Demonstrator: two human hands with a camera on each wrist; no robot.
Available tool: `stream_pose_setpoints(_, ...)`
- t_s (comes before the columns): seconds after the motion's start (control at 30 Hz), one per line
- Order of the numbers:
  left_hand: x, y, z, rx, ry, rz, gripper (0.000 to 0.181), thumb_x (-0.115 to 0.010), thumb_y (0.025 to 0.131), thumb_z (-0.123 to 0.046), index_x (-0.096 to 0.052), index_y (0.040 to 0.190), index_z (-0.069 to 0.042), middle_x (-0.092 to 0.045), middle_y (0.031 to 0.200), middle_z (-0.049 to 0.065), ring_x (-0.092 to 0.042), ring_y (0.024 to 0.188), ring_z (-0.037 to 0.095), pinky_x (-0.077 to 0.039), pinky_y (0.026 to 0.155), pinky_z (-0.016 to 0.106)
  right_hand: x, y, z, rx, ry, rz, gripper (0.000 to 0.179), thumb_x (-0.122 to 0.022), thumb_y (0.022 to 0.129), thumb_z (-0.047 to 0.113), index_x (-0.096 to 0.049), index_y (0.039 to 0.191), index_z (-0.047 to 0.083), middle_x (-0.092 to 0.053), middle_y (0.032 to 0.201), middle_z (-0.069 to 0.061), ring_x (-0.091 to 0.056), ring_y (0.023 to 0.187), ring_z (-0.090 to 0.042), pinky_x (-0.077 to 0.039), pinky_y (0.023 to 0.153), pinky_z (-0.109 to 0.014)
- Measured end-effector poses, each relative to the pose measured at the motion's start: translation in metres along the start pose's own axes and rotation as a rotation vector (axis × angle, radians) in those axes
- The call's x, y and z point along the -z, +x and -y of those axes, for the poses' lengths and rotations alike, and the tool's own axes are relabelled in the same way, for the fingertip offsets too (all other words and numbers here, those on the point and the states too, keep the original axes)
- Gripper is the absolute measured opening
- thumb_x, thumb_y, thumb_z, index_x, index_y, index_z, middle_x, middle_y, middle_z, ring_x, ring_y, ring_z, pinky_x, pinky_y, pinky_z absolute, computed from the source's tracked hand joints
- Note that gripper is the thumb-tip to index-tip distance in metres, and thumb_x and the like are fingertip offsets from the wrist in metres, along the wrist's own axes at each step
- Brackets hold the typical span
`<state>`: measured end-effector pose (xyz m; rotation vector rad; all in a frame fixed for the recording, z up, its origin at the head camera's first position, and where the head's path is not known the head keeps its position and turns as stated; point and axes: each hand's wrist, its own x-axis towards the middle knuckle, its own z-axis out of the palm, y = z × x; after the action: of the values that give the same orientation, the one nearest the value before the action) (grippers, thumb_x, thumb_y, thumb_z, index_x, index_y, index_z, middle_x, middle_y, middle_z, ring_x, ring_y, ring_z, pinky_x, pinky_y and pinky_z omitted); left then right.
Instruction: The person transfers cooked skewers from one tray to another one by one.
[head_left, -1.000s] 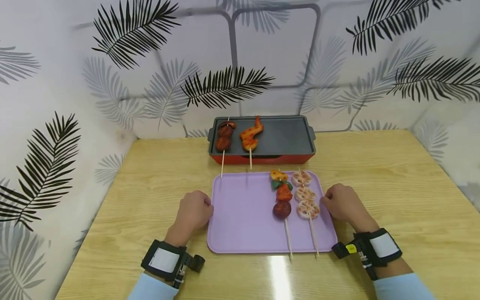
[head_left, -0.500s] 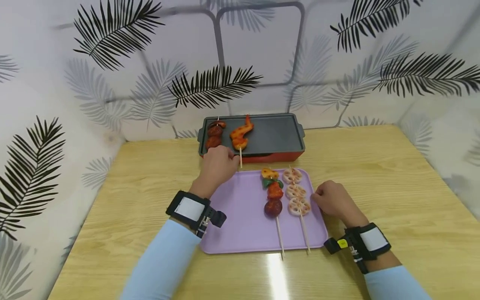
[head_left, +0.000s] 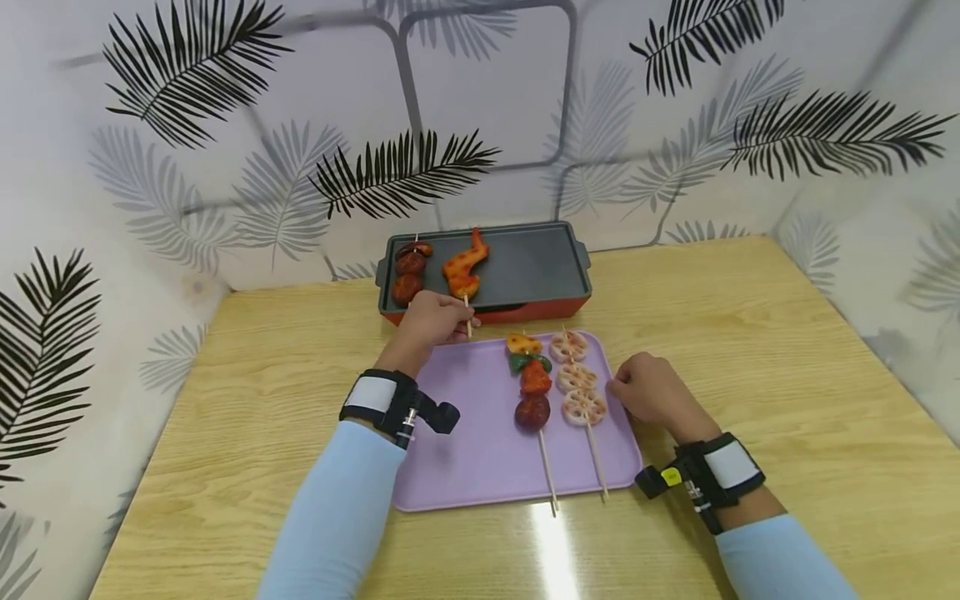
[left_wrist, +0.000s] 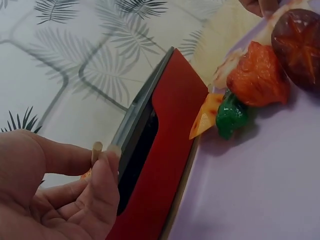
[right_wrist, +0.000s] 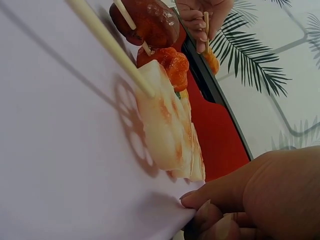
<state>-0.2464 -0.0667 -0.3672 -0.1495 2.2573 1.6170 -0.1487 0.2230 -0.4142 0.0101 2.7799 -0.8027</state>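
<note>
My left hand (head_left: 431,321) pinches the stick of a chicken wing skewer (head_left: 463,271) between thumb and fingers. The orange wing lies on the dark plate of a red-sided grill (head_left: 532,262), its stick jutting over the front edge. In the left wrist view the stick end (left_wrist: 97,146) pokes up between the fingertips. My right hand (head_left: 652,387) grips the right rim of a lilac tray (head_left: 465,442), with the thumb on top and curled fingers at the edge. On the tray's right half lie a lotus root skewer (head_left: 577,379) and a mixed skewer (head_left: 536,381) with a mushroom.
Left of the wing, another skewer with brown pieces (head_left: 408,275) sits on the grill; its stick is hidden behind my left hand. The grill stands against a leaf-patterned wall covering (head_left: 495,108), just behind the tray on the wooden table (head_left: 262,400).
My left hand has left the tray's left edge, moved up to the grill and taken hold of the wing skewer's stick. The right hand stays at the tray's rim. The head view has shifted slightly.
</note>
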Motion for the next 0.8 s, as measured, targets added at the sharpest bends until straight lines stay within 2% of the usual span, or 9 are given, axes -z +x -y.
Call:
stream_pose_setpoints(0.07,0.001,0.000,0.001,0.012,-0.035,0.007,0.024,-0.061,0.088,-0.014,-0.064,0.106,0.001,-0.069,0.090,0.010,-0.062,0.065,0.013,-0.053,0.068,0.027,0.000,0.001,0.000,0.000,-0.004,-0.002,0.025,-0.053,0.087,0.019,-0.064,0.071,0.005,-0.054,0.058,-0.003,-0.049,0.050,-0.015,-0.036,0.044,-0.027)
stream_pose_setpoints(0.23,0.000,-0.003,-0.001,-0.004,-0.107,0.018,0.025,-0.061,0.088,-0.011,-0.062,0.108,0.003,-0.068,0.093,0.013,-0.064,0.072,0.015,-0.053,0.073,0.032,-0.002,0.002,0.000,0.004,-0.015,-0.013,0.024,-0.053,0.087,0.019,-0.065,0.071,0.005,-0.054,0.059,-0.003,-0.049,0.051,-0.015,-0.036,0.044,-0.027)
stream_pose_setpoints(0.43,0.001,-0.014,-0.005,-0.040,-0.117,-0.011,0.025,-0.061,0.088,-0.013,-0.063,0.107,0.002,-0.068,0.094,0.015,-0.066,0.078,0.019,-0.052,0.078,0.036,-0.005,0.002,-0.001,-0.002,-0.004,0.003,0.024,-0.053,0.087,0.019,-0.065,0.072,0.005,-0.054,0.059,-0.003,-0.049,0.051,-0.015,-0.037,0.044,-0.027)
stream_pose_setpoints(0.63,0.007,-0.044,-0.009,-0.117,-0.175,0.032,0.026,-0.062,0.087,-0.014,-0.063,0.107,0.003,-0.065,0.100,0.021,-0.066,0.084,0.026,-0.053,0.072,0.029,-0.003,0.003,0.000,-0.006,-0.006,0.003,0.024,-0.053,0.087,0.020,-0.066,0.074,0.005,-0.054,0.059,-0.004,-0.049,0.051,-0.016,-0.037,0.044,-0.027)
stream_pose_setpoints(0.8,0.009,-0.079,-0.002,-0.131,-0.208,0.094,0.023,-0.061,0.087,-0.009,-0.061,0.104,0.007,-0.065,0.093,0.020,-0.066,0.070,0.019,-0.053,0.065,0.028,-0.002,0.002,-0.001,0.007,-0.015,-0.002,0.025,-0.053,0.087,0.019,-0.065,0.070,0.006,-0.053,0.056,-0.002,-0.048,0.049,-0.015,-0.037,0.044,-0.027)
